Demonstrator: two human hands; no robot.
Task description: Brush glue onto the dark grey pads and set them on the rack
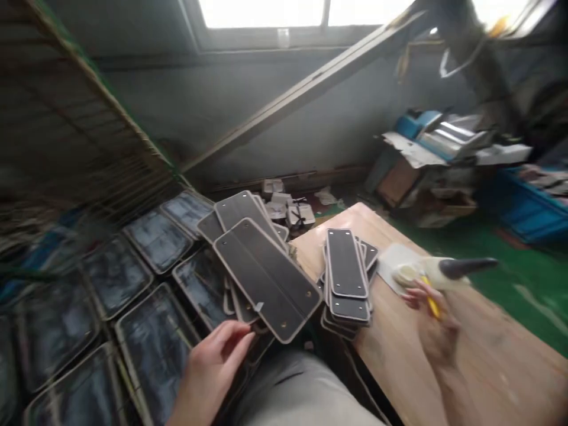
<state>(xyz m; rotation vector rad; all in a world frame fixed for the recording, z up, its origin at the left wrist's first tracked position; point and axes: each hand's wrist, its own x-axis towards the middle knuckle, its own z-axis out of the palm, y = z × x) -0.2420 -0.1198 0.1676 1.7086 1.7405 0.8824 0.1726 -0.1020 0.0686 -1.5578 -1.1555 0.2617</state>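
In the head view my left hand [215, 361] has thumb and fingers pinched together beside the lower edge of a stack of dark panels; whatever is between the fingertips is too small to make out. The top dark panel [268, 278] is rectangular, with rounded pale edges and small holes near its corners. A tiny whitish piece [258, 306] lies on its edge. Over the wooden table, my right hand [432, 316] is closed around a thin yellow-handled tool [431, 299], its working end blurred. Beside it a pale bottle with a dark tip [452, 269] lies near a white sheet [394, 263].
A second pile of dark panels [347, 263] sits on the wooden table [479, 343]. Framed dark trays [155, 349] spread at left under a sloping wire rack [89, 106]. Small white boxes [277, 204] lie by the wall. A blue crate [532, 204] stands at right.
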